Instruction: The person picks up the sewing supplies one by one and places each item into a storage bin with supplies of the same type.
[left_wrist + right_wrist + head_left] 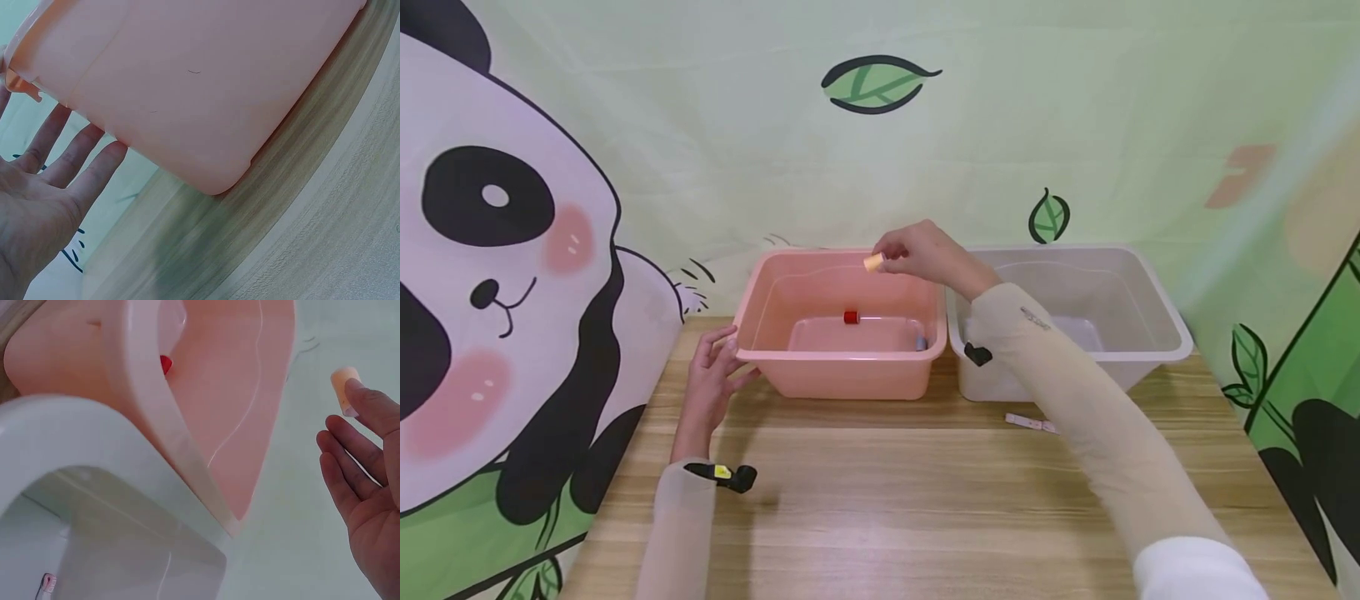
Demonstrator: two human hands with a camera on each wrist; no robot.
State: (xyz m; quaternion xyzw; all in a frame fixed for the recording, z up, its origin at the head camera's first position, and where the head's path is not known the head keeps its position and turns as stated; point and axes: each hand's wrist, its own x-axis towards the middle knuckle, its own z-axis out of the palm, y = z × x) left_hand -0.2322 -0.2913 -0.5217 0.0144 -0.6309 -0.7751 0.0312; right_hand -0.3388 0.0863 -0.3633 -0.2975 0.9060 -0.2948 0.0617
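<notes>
My right hand [925,250] pinches a small pale-orange cylinder [874,262] above the back of the pink basin [842,356]. In the right wrist view, the cylinder [345,387] is up by the thumb, and the other fingers are apart from it. A small red cylinder [851,317] lies on the basin's floor, with a blue-grey piece [921,342] near its front right corner. My left hand [711,379] is at the basin's left rim. In the left wrist view, its extended fingers [75,153] touch the outer wall under the rim.
A light grey basin [1150,357] stands close beside the pink one on the right, under my right forearm. A short whitish strip [1026,422] with pink marks lies before it on the wooden table [850,500]. Behind hangs a printed cloth [737,125].
</notes>
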